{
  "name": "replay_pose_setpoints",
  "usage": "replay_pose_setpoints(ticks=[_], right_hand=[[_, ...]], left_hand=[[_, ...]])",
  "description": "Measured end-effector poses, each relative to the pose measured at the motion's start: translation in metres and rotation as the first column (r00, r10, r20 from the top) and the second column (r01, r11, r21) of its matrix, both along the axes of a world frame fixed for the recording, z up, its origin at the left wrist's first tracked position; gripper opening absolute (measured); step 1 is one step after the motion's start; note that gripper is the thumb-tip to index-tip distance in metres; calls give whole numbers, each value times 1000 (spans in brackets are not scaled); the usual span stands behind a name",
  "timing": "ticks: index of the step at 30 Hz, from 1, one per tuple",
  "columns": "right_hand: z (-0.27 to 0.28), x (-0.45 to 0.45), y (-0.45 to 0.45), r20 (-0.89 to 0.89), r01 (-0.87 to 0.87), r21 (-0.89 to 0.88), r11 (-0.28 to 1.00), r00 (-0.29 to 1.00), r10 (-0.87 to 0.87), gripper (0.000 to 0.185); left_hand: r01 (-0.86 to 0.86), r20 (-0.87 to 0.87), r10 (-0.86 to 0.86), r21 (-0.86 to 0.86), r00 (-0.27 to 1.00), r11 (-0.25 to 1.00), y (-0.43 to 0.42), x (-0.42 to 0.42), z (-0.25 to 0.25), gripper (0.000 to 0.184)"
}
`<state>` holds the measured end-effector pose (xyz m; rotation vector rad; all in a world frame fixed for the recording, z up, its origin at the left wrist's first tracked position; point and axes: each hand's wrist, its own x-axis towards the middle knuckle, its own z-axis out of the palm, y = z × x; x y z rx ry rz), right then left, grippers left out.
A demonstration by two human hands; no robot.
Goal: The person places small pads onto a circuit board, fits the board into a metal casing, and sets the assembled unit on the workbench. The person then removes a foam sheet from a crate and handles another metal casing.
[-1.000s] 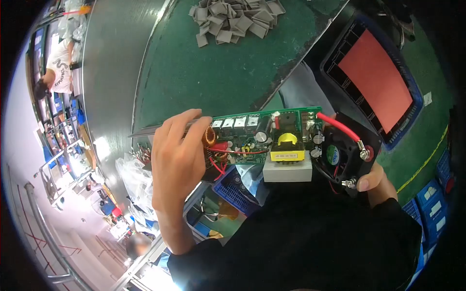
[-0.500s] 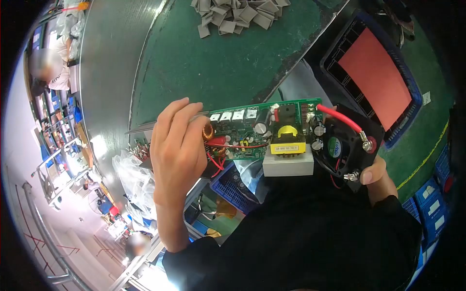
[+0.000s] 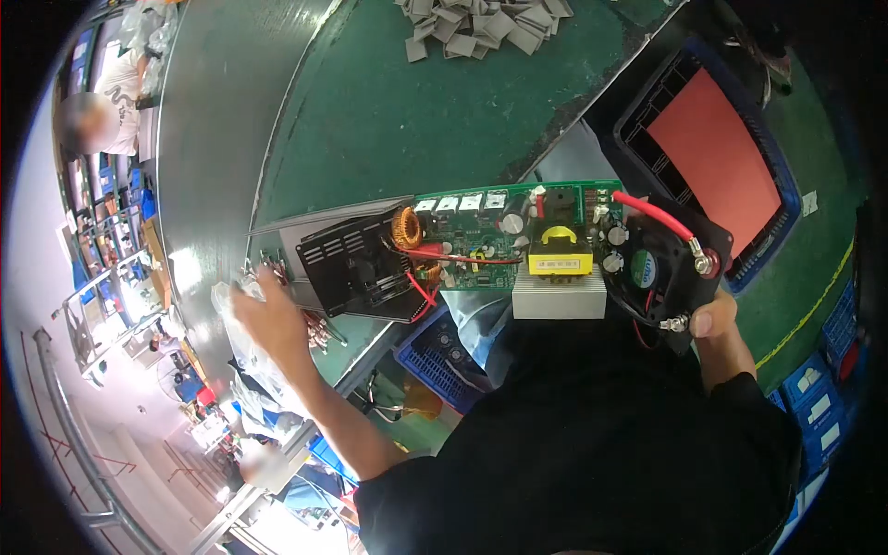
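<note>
My right hand (image 3: 716, 319) grips the black fan panel (image 3: 686, 264) at the right end of a green circuit board (image 3: 481, 236), its thumb over the edge. The board carries a yellow transformer (image 3: 560, 264), a finned heatsink (image 3: 559, 301), a copper coil (image 3: 405, 228) and a thick red cable (image 3: 655, 218). At its left end a black slotted panel (image 3: 356, 268) hangs tilted, with red wires running to it. My left hand (image 3: 270, 319) is off the board, fingers apart, above a clear plastic bag (image 3: 264, 365) and near some wire leads (image 3: 322, 335).
Grey flat pieces (image 3: 481, 26) lie heaped on the green worktop (image 3: 407, 120). A blue crate with a red sheet (image 3: 717, 153) stands at right; another blue crate (image 3: 435, 365) sits below the bench edge. People work in the background at left.
My left hand has left the coil end of the board and moved left toward the plastic bag, uncovering the black slotted panel. My right hand keeps its grip.
</note>
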<state>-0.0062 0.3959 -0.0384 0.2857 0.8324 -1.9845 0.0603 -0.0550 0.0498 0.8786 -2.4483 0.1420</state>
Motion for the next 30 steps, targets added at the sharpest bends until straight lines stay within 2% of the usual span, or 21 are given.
replay_pose_setpoints(ticks=[1,2,3,5,9,12,14,15,17,19,20,21,22,24,25,27,28,30], right_hand=[[6,-3,-3,-11,3,32,999,1000,-2,113],[8,-3,-4,-16,3,50,999,1000,-2,112],[10,-4,-6,-21,4,67,998,1000,-2,112],[6,-8,-10,-14,-34,25,999,999,35,110],[10,-15,-25,-109,39,42,998,993,-34,108],[17,-22,-28,-91,67,16,998,994,-66,105],[4,-23,-25,-112,56,-16,998,992,-58,103],[-1,-23,-25,-94,48,-21,999,994,-50,102],[3,-23,-32,-96,74,-43,996,992,-78,100],[12,-26,-43,-117,108,-101,989,986,-119,97],[13,-27,-46,-114,109,-139,984,986,-125,97],[14,-28,-47,-118,100,-139,985,986,-117,97],[13,-28,-48,-133,107,-132,985,983,-124,97],[14,-32,-47,-160,93,-133,987,981,-114,98],[13,-33,-47,-165,91,-139,986,980,-114,98],[13,-35,-48,-177,87,-151,985,978,-114,98],[14,-36,-47,-188,69,-149,986,977,-96,97],[17,-37,-49,-204,46,-158,986,976,-78,96]], left_hand=[[-129,190,85,234,978,964,-12,9,-4,38],[-288,389,115,425,914,858,-20,16,-8,42],[-290,387,117,427,914,856,-24,21,-13,42],[-194,255,85,440,963,877,-30,26,-20,50],[-152,204,55,497,977,854,-33,22,-14,49],[-126,196,30,499,980,857,-21,21,-11,51],[-83,124,45,325,991,942,-11,23,-13,50],[-91,123,53,325,991,941,9,26,-11,50],[-139,-121,173,247,978,959,74,37,-4,44],[-149,-17,174,442,985,885,133,55,-6,43],[-198,118,159,587,980,785,155,60,-12,48],[-30,199,-87,523,976,852,160,71,-26,57],[41,181,-170,560,969,828,172,61,-25,42],[82,178,-234,602,956,794,173,63,-20,21],[80,170,-225,598,960,797,171,61,-16,21],[342,-89,-353,544,931,766,162,52,-4,6],[346,-97,-351,535,931,771,158,46,1,6],[393,-10,-419,366,908,844,146,32,9,5]])
